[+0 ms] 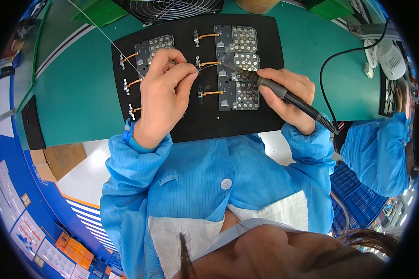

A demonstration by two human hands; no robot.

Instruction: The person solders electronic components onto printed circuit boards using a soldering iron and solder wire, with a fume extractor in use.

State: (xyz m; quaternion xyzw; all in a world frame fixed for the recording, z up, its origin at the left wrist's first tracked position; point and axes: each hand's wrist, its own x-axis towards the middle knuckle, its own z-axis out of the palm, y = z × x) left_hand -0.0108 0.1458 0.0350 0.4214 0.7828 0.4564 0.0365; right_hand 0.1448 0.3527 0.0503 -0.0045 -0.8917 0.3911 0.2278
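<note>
Head view: a black rectangular work mat [265, 125] lies on the green table [79, 93], reaching from its near edge toward the far edge. The left hand [160, 100] rests on the mat's left half, its fingers [184, 72] pinched shut on a thin silvery solder wire [102, 35] that runs off toward the far left corner. The right hand [288, 95] has its fingers wrapped closed around a black pen-shaped soldering iron [284, 95], whose tip meets the dark circuit board with silver pads [237, 69] on the mat's right half, where an orange flex strip [209, 63] joins it. A second similar board [153, 49] sits partly under the left hand. Judging by this, the middle joint of the right board is in hand; whether the other strips are already soldered cannot be told. A black fan grille [172, 9] stands at the far edge
</note>
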